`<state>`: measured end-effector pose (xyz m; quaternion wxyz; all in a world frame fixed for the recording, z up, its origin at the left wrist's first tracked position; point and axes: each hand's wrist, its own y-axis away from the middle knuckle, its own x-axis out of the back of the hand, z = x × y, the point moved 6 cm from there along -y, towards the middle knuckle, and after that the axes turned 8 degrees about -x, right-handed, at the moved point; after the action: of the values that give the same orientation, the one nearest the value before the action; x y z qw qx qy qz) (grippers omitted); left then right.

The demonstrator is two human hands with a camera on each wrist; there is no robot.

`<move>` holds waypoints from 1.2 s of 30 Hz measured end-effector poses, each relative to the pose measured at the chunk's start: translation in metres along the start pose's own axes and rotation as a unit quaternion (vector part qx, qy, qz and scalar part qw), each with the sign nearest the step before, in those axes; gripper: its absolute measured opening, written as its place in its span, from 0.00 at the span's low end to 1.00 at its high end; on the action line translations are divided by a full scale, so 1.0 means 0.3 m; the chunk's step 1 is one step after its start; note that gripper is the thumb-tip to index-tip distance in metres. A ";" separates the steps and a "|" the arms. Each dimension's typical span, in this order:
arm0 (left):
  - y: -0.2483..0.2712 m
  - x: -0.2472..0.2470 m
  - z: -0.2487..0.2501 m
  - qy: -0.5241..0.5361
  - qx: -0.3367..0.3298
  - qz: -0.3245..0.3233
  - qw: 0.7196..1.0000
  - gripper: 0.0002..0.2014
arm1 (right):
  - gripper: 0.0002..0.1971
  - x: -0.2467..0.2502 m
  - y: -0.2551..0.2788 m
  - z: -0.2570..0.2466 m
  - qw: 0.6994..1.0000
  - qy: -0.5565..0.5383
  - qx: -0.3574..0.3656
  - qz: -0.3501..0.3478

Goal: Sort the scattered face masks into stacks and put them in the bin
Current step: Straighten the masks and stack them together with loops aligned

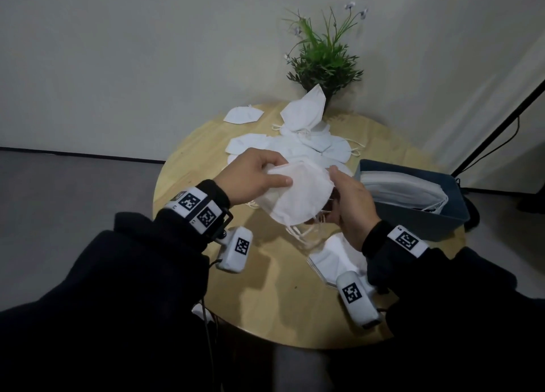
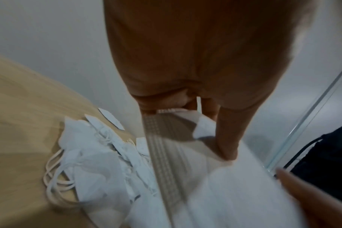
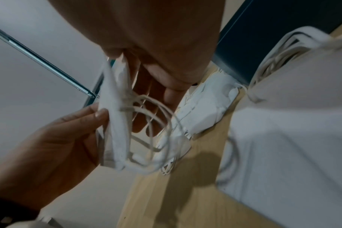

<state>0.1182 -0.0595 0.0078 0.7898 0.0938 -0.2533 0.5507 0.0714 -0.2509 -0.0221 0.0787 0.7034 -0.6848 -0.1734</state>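
Note:
Both hands hold a stack of white face masks (image 1: 298,194) above the middle of the round wooden table (image 1: 206,155). My left hand (image 1: 253,176) grips its left edge, thumb on top. My right hand (image 1: 351,197) holds the right side, thumb at the upper edge and fingers behind, where the ear loops (image 3: 156,131) dangle. In the right wrist view the left hand's fingertips (image 3: 100,114) pinch the stack's edge (image 3: 115,123). A loose pile of masks (image 1: 295,143) lies further back. A dark bin (image 1: 413,220) at the right holds stacked masks (image 1: 404,188).
Another flat stack of masks (image 1: 333,259) lies on the table under my right wrist. One single mask (image 1: 243,114) sits at the far left edge. A potted plant (image 1: 321,58) stands at the back, with a mask leaning on it.

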 end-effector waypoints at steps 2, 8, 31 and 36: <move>0.006 0.006 0.007 -0.046 -0.014 0.018 0.999 0.07 | 0.19 0.007 -0.004 0.006 1.000 -0.006 -0.007 0.001; 0.019 0.018 0.037 0.003 -0.017 0.040 0.999 0.10 | 0.09 0.035 -0.008 -0.015 0.995 0.074 0.074 0.000; 0.018 -0.005 0.043 -0.054 -0.076 0.029 0.995 0.16 | 0.21 0.120 0.025 0.038 0.992 -0.002 -0.118 -0.042; 0.018 -0.046 0.051 -0.042 -0.093 0.017 0.995 0.15 | 0.23 0.100 0.013 0.046 0.990 -0.063 -0.109 -0.062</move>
<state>0.1050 -0.0754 0.0133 0.7747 0.0383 -0.3377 0.5333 0.0629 -0.2790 -0.0377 0.1008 0.7195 -0.6204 -0.2954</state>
